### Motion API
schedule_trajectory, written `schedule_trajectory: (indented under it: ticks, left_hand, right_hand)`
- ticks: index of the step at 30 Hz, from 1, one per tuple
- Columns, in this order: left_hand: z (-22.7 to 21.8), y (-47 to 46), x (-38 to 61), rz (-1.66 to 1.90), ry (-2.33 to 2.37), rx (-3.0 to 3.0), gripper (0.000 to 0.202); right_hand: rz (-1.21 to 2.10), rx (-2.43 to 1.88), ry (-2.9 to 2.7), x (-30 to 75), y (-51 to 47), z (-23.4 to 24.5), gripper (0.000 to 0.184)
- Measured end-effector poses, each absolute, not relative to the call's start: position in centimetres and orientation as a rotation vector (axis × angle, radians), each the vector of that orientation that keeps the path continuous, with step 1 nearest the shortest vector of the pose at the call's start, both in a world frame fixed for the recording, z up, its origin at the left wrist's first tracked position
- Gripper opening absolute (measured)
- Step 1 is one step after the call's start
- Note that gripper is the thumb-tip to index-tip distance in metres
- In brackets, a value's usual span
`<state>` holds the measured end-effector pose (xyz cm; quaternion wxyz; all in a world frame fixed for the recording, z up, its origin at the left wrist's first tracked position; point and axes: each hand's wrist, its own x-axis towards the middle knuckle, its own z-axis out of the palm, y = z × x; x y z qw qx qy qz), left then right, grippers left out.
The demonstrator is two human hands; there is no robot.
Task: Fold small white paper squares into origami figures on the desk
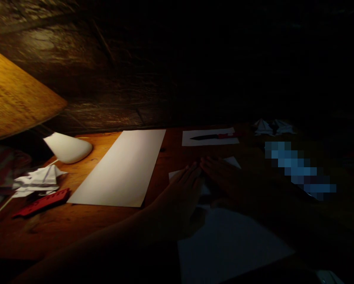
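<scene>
My left hand lies flat with its fingers stretched out on white paper. Beside it my right hand also rests flat on this paper, its fingertips close to the left ones and its lower part lost in shadow. Paper corners show beyond both hands. Nearer to me spreads a dim white sheet; whether it joins the paper under my hands, I cannot tell. Past my fingertips, a knife with a dark blade and red handle lies on a small white sheet.
A large white sheet lies to the left. Further left are a red sheath-like piece, folded paper and a lit lamp. Two folded paper shapes stand at the back right, near a pixelated object. A dark wall rises behind.
</scene>
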<state>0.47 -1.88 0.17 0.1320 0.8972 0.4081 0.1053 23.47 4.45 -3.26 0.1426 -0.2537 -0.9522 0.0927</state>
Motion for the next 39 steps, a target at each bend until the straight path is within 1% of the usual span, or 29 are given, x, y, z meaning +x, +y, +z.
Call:
schedule_trajectory:
  ticks: [2,3,7,11,16,20,22,29,32,37,39]
  left_hand:
    - [0.3,-1.8,0.3,0.300,1.223,2.602,0.085]
    - [0.3,-1.8,0.3,0.293,1.251,2.601,0.082]
    - [-0.5,-2.1,0.4,0.309,1.409,2.593,0.064]
    - [-1.2,-2.3,0.4,0.341,1.418,2.618,0.074]
    - [-1.8,-2.2,0.7,0.329,1.387,2.634,0.082]
    - [-2.1,-2.3,1.0,0.344,1.369,2.612,0.095]
    - [-2.2,-2.3,1.0,0.353,1.352,2.610,0.098]
    - [-1.8,-2.2,0.9,0.293,1.359,2.622,0.096]
    - [-1.8,-2.2,0.9,0.264,1.354,2.637,0.095]
    - [-1.7,-1.9,0.7,0.326,1.380,2.631,0.084]
    - [-1.5,-1.6,0.6,0.370,1.380,2.610,0.082]
  right_hand:
    - [0.242,-0.791,-2.734,22.9,3.4,-3.0,0.106]
    - [0.214,-0.822,-2.728,22.6,2.9,-3.0,0.106]
    - [0.086,-0.924,-2.691,21.6,1.8,-3.3,0.094]
    - [0.061,-0.973,-2.657,21.4,1.6,-3.1,0.090]
    - [0.124,-0.948,-2.590,21.3,1.7,-2.6,0.081]
    - [0.161,-0.900,-2.604,21.2,1.7,-2.5,0.087]
    - [0.196,-0.868,-2.616,21.2,1.8,-2.6,0.092]
    - [0.209,-0.826,-2.656,21.4,1.8,-3.3,0.103]
    - [0.142,-0.854,-2.654,21.6,1.9,-3.4,0.102]
    - [0.075,-0.995,-2.618,22.0,2.5,-3.4,0.101]
    - [0.074,-0.997,-2.617,22.2,2.7,-3.4,0.099]
